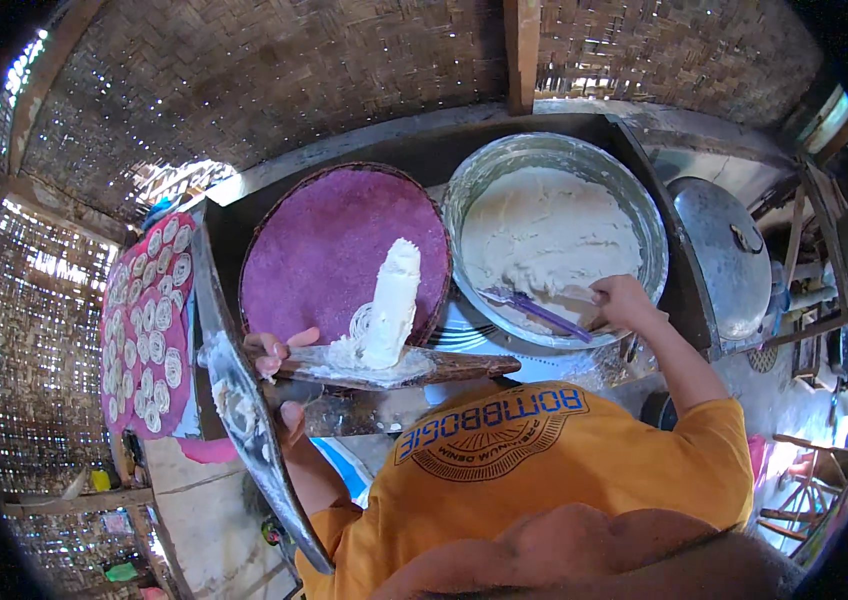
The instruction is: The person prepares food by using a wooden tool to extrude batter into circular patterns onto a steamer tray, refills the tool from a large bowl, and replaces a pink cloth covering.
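Where the orange shirt (544,470) fills the near edge of the view, the left hand (279,350) grips one end of a wooden board (414,368) lying across the near edge of the dark surface (424,150), fingers curled under and thumb on top. On the board stands a tall white lump of dough (391,300), upright, with a thin coil of the same dough (359,322) just beside its base. The right hand (622,300) is clenched around the handle of a purple spatula (534,310), whose blade lies in the dough at the near rim of a large metal basin (464,215) on the right half of the surface. Beyond the board, a round purple mat (324,240) on a woven tray fills the left half, touching the basin's side. Off the left edge, a pink mat (134,400) carries rows of white dough coils (156,345). A domed metal lid (724,250) sits off the right edge. Woven bamboo walls (244,70) close the far side.
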Demonstrator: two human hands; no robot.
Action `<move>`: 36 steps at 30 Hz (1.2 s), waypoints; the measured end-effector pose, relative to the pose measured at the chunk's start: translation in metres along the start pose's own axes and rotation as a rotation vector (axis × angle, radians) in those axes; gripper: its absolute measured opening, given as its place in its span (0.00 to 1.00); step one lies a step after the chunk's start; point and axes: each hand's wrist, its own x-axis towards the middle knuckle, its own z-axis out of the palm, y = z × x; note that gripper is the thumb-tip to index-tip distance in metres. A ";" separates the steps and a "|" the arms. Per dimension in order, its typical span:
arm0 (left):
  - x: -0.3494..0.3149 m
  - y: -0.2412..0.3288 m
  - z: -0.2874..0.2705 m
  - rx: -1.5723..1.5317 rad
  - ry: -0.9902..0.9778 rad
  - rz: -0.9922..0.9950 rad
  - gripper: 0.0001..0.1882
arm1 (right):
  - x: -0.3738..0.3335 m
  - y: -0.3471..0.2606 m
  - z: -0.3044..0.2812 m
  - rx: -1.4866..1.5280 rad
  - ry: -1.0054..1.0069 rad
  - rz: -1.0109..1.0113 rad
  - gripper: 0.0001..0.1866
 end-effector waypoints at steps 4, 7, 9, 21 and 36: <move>0.004 0.007 0.009 0.082 0.058 -0.266 0.20 | -0.005 0.004 -0.046 0.187 0.075 -0.164 0.11; 0.013 0.004 0.008 -0.054 0.030 -0.508 0.15 | -0.015 -0.027 -0.105 0.614 -0.194 -0.080 0.15; 0.024 -0.003 0.028 -0.729 0.282 -0.874 0.12 | -0.011 -0.042 -0.121 0.840 -0.305 -0.332 0.20; 0.050 -0.049 0.099 0.760 -0.442 -0.369 0.23 | -0.018 -0.117 -0.186 -0.183 0.165 -0.796 0.13; 0.056 -0.116 0.090 0.818 -0.415 -0.242 0.16 | -0.061 -0.149 -0.204 -0.569 0.814 -1.089 0.11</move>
